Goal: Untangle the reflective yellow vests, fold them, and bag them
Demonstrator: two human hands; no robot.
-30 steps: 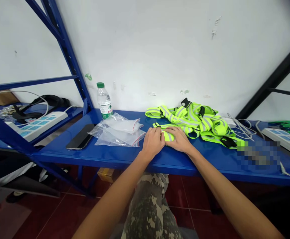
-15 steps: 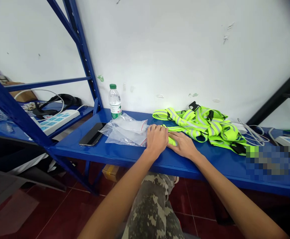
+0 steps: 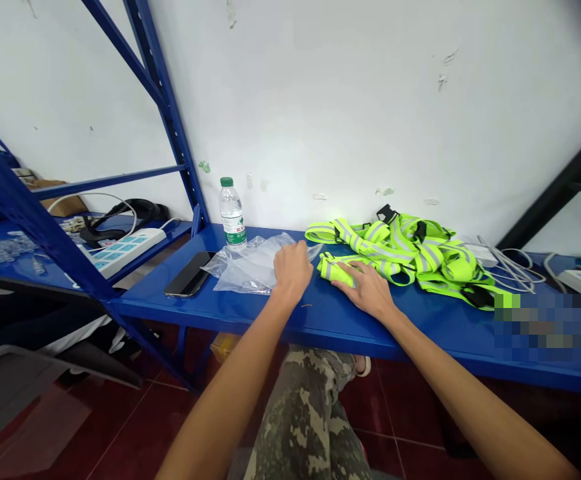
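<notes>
My left hand (image 3: 293, 270) is closed over the right end of the clear zip bags (image 3: 248, 270), its fingers curled and pinching plastic. A corner of a bag sticks out past its knuckles; the fingertips are hidden. My right hand (image 3: 369, 288) rests on a folded bundle of neon-yellow reflective strap (image 3: 334, 269), with fingers over the top and the thumb along the near side. Behind that bundle lies a loose heap of reflective strap harnesses (image 3: 395, 243) with grey stripes and black buckles.
A green-capped water bottle (image 3: 232, 213) stands behind the bags, and a black phone (image 3: 189, 275) lies left of them. White cables (image 3: 513, 270) lie right of the heap. Blue shelf posts (image 3: 163, 100) rise at the left. A power strip (image 3: 128, 252) sits on the neighbouring shelf.
My left hand has left the strap bundle and moved left onto the plastic bags, whose right corner is now raised. My right hand stays on the bundle, more of which shows.
</notes>
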